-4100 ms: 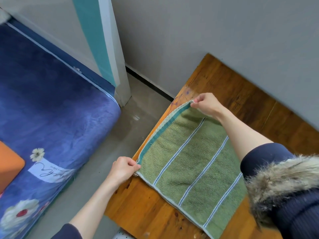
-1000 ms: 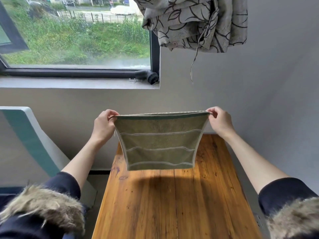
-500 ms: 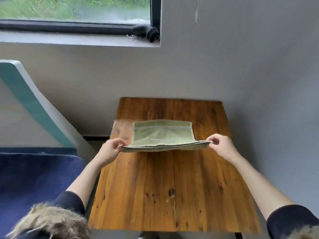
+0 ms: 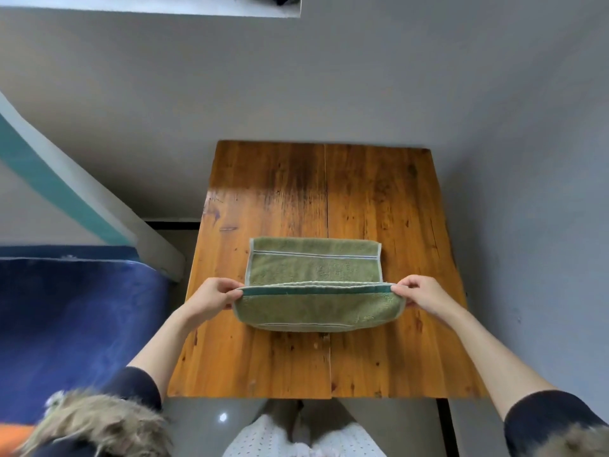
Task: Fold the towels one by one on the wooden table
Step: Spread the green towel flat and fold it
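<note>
Left hand [image 4: 214, 296] and right hand [image 4: 423, 295] each pinching an end of the green towel [image 4: 314, 285], half lying on the wooden table [image 4: 263, 357]

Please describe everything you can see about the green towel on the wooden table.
The green towel looks like soft terry cloth, olive green with thin pale stripes and a darker teal band along its raised edge. Its far part lies flat on the wooden table, near the middle. The near part curves up and back in a rounded fold, not yet laid down. The left hand pinches the left corner of the raised edge and the right hand pinches the right one.
</note>
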Tool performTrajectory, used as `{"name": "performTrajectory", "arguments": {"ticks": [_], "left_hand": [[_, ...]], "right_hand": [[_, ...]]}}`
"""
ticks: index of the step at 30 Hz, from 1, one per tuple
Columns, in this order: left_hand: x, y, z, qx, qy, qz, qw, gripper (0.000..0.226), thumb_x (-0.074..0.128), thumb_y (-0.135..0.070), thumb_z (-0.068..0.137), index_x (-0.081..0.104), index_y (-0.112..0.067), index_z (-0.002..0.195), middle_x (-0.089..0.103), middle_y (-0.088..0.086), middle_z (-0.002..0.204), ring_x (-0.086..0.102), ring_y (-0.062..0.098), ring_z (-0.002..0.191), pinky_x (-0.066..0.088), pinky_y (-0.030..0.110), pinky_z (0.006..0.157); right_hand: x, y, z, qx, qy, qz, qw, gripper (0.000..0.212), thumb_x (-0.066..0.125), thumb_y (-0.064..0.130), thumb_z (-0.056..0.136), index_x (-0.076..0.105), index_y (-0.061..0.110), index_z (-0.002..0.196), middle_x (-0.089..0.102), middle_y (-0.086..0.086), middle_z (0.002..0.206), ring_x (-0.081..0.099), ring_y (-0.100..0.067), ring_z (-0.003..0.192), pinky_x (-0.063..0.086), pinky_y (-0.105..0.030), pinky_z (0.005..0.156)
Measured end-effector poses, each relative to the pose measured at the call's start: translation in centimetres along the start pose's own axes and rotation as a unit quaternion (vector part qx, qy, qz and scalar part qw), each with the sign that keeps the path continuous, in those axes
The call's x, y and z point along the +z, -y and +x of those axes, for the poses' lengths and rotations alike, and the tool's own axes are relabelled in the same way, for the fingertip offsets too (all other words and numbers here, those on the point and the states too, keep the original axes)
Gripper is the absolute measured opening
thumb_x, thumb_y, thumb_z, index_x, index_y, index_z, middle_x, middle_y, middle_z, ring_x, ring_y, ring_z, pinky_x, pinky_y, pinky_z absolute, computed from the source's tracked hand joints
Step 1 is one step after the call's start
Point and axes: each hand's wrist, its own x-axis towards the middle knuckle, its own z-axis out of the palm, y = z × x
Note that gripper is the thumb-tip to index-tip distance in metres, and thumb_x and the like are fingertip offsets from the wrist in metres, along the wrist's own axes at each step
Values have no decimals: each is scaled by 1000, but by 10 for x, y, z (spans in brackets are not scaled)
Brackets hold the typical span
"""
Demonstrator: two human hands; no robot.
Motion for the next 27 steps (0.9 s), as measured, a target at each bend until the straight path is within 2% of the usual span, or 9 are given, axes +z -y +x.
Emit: {"name": "performTrajectory", "arguments": {"ticks": [3,5,7,10,17,23,25,27], "left_hand": [[0,-7,12,33,-59,-7,998,21,45,-14,97,65,-10,105,64,6,101,59,18,96,51,27,79],[0,-9,24,45,-89,-9,995,23,44,-16,98,65,-11,106,64,4,101,58,16,95,49,25,76],[0,-12,38,51,-112,-11,992,23,44,-16,98,65,-11,107,64,3,101,57,15,94,47,22,71],[-3,-16,64,43,-131,-16,990,21,47,-15,96,66,-12,106,65,5,101,58,17,95,49,29,77],[-5,-22,126,18,-151,18,988,22,52,-14,94,67,-8,109,66,6,103,59,21,99,50,40,91],[4,-11,156,-16,-167,50,985,20,55,-17,92,69,-9,104,67,7,101,58,21,97,48,37,89],[5,-9,163,-20,-176,49,983,17,56,-16,92,69,-9,101,67,7,100,58,20,95,46,33,85],[7,-9,169,-17,-183,53,981,16,56,-15,92,69,-10,99,67,6,100,56,18,93,43,30,82]], "right_hand": [[3,8,14,-10,-37,15,999,16,56,22,92,63,7,91,64,-7,95,60,-17,88,50,-25,69],[5,13,26,-14,-60,17,998,18,54,23,93,62,7,92,63,-7,94,59,-19,90,49,-30,74],[7,18,40,-16,-83,15,996,18,54,25,93,61,8,95,61,-4,93,56,-18,89,45,-28,69],[8,20,66,-17,-116,13,993,16,57,27,92,59,12,95,58,2,89,53,-13,84,40,-22,61],[17,16,122,-6,-141,36,989,12,53,21,94,56,11,99,56,-1,95,50,-10,82,38,-19,62],[27,8,153,17,-142,23,989,19,52,18,95,58,6,108,57,-4,104,52,-18,98,42,-30,84],[30,6,160,25,-148,18,989,20,51,18,95,58,6,108,58,-6,106,52,-20,99,44,-34,86],[33,3,165,30,-158,4,987,20,50,18,95,58,5,109,58,-7,105,52,-20,97,42,-33,81]]}}
